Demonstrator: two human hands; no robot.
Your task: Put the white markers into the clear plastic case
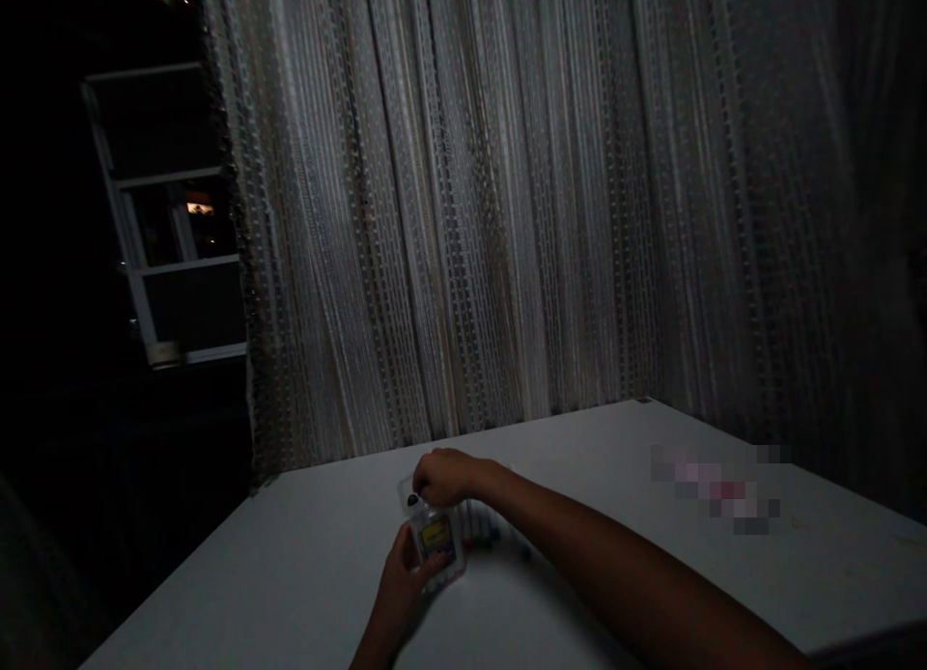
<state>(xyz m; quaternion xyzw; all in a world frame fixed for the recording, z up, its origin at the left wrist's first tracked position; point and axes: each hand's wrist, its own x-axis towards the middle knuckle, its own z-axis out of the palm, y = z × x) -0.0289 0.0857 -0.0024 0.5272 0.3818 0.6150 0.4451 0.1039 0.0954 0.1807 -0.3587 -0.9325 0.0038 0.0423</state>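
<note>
Dim scene, low light throughout.

Nearest: left hand (401, 585) coming up from bottom edge, fingers wrapped around lower side of a small clear plastic case (435, 537) with a yellow-and-blue label on its face. Case held just above the white table (290, 573), tilted, label toward camera.

Right hand (443, 477) directly above, at top end of case, fingers curled down and pinched on the upper edge or lid. Exact grip on lid not resolvable in this light. Right forearm running diagonally in from lower right corner, across the table.

Case thus sandwiched: left hand below and left, right hand on top. Both hands closed on it, touching it.

Just right of case, on table: small cluster of coloured bits (487, 535), red and dark, partly hidden behind case and wrist. Too small to identify.

Further right on table: pixelated patch (716, 488), content unreadable.

Far edge of table meeting a pale string curtain (470, 216), hanging full height across the back and wrapping round the right side.

Far left: dark window (170, 255) with white frame bars, small warm light visible through the glass.
</note>
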